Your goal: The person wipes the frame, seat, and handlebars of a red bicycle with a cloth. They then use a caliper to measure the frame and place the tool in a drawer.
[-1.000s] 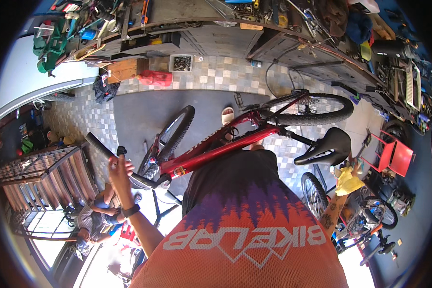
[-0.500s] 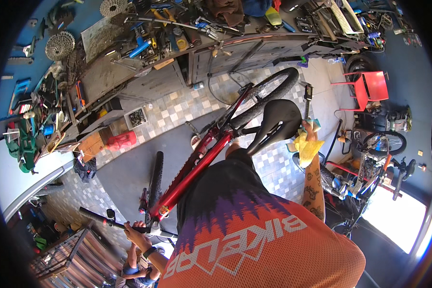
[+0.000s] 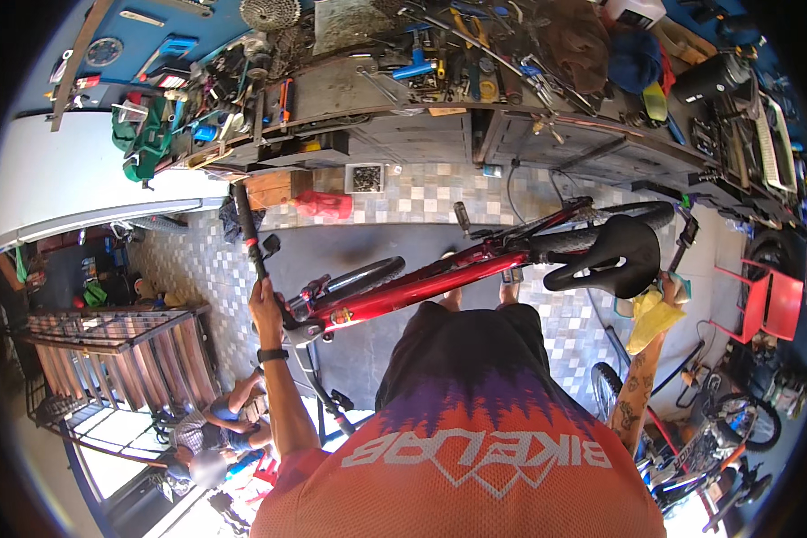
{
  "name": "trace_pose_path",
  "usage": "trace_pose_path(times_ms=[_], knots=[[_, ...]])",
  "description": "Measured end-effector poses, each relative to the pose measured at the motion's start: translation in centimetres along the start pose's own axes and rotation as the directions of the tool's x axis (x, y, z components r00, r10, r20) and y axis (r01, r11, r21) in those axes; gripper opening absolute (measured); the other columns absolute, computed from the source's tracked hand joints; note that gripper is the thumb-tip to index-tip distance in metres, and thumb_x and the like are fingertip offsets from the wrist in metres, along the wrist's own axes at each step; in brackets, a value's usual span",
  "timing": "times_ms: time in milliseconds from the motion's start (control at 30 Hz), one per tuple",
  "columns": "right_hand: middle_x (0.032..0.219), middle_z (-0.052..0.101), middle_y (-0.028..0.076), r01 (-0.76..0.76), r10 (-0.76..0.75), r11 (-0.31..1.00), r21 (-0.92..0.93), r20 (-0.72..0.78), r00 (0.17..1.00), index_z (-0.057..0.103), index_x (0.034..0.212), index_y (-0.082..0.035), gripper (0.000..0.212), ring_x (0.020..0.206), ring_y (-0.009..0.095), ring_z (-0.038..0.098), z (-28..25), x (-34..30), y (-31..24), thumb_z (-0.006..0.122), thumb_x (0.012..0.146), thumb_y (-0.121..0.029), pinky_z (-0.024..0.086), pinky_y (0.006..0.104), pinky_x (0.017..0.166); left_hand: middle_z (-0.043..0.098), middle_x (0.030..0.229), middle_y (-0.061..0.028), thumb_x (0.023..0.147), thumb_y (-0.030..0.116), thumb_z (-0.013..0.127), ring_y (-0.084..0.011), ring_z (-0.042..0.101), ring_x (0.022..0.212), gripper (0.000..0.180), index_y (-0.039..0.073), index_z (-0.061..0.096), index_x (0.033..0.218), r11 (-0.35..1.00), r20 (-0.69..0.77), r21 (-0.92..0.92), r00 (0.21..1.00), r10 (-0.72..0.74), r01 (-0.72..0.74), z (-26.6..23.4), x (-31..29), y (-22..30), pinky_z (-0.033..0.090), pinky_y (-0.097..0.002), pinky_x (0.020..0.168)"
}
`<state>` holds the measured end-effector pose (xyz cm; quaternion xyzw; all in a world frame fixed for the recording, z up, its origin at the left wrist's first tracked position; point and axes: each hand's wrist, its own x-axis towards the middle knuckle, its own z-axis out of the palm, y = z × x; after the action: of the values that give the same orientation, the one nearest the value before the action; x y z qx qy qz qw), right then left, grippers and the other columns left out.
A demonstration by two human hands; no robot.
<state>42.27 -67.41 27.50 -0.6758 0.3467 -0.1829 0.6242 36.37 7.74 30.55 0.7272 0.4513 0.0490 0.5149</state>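
A red mountain bike [image 3: 421,293] stands across the view in front of me, its front end at left. My left hand [image 3: 265,309] closes round its black handlebar [image 3: 253,253], close to the stem. The black saddle [image 3: 611,255] sits at right. Just beyond the saddle, my right hand [image 3: 668,289] grips a yellow cloth [image 3: 652,321], which hangs down over the wrist. A pale teal piece [image 3: 681,290] shows beside those fingers; its kind is unclear. The front wheel [image 3: 363,278] lies partly behind the frame.
A long workbench [image 3: 341,94] crowded with tools runs along the far side. On the floor before it are a red bag-like thing [image 3: 323,204] and a tray of small parts [image 3: 364,177]. A red chair [image 3: 758,300] and other bikes [image 3: 717,439] stand at right. A person [image 3: 229,426] sits at lower left.
My view has turned left, so the bench and bike now run more level across it. My left hand remains on the handlebar, and my right hand still holds the yellow cloth.
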Motion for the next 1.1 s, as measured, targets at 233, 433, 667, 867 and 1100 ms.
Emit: trace_pose_path(times_ms=[233, 433, 667, 867, 1100], knots=[[0.1, 0.069, 0.008, -0.164, 0.161, 0.975, 0.147, 0.037, 0.986, 0.07, 0.112, -0.004, 0.028, 0.085, 0.018, 0.066, -1.2, 4.2, 2.9, 0.067, 0.095, -0.026, 0.055, 0.0334, 0.073, 0.053, 0.061, -0.0019, 0.106, 0.042, 0.057, -0.0133, 0.055, 0.046, 0.037, 0.007, 0.062, 0.117, 0.984, 0.151, 0.146, 0.985, 0.082, -0.105, 3.4, 4.2, 3.2, 0.045, -0.0289, 0.042], [0.113, 0.065, 0.006, 0.657, -0.59, 0.522, -0.543, 0.326, 0.738, 0.064, 0.128, -0.005, 0.034, 0.098, 0.022, 0.063, -1.3, 5.9, 5.7, 0.064, 0.097, -0.017, 0.054, 0.0359, 0.081, 0.051, 0.058, -0.0025, 0.106, 0.043, 0.057, -0.0148, 0.055, 0.043, 0.039, 0.004, 0.059, 0.107, 0.966, 0.185, 0.208, 0.976, 0.115, -0.153, 6.6, 6.3, 4.9, 0.045, -0.0321, 0.039], [0.093, 0.066, 0.007, 0.004, -0.004, 1.0, -0.023, 0.023, 1.0, 0.07, 0.113, -0.007, 0.028, 0.07, 0.017, 0.063, 2.1, 5.9, 2.0, 0.071, 0.093, -0.028, 0.053, 0.0296, 0.058, 0.053, 0.056, -0.0021, 0.104, 0.045, 0.058, -0.0146, 0.055, 0.043, 0.044, 0.002, 0.061, 0.107, 0.93, 0.278, 0.317, 0.956, 0.098, -0.187, 7.8, 8.0, 6.1, 0.045, -0.0326, 0.04], [0.103, 0.066, 0.01, 0.153, -0.154, 0.982, -0.114, 0.009, 0.988, 0.07, 0.111, -0.009, 0.033, 0.086, 0.023, 0.064, 5.9, 6.0, 2.5, 0.077, 0.086, -0.03, 0.053, 0.0375, 0.069, 0.054, 0.058, -0.0015, 0.102, 0.045, 0.062, -0.0138, 0.054, 0.042, 0.049, 0.003, 0.065, 0.125, 0.928, 0.276, 0.316, 0.955, 0.111, -0.199, 9.2, 10.7, 5.0, 0.044, -0.0314, 0.04], [0.12, 0.063, 0.013, 0.528, -0.444, 0.661, -0.534, 0.289, 0.848, 0.064, 0.136, -0.015, 0.046, 0.098, 0.026, 0.063, 5.1, 7.4, 4.4, 0.069, 0.09, -0.013, 0.055, 0.0387, 0.081, 0.054, 0.06, -0.0016, 0.103, 0.04, 0.06, -0.0133, 0.055, 0.045, 0.043, 0.006, 0.064, 0.129, 0.917, 0.277, 0.36, 0.958, 0.071, -0.172, 9.2, 12.6, 4.8, 0.046, -0.0319, 0.043]])
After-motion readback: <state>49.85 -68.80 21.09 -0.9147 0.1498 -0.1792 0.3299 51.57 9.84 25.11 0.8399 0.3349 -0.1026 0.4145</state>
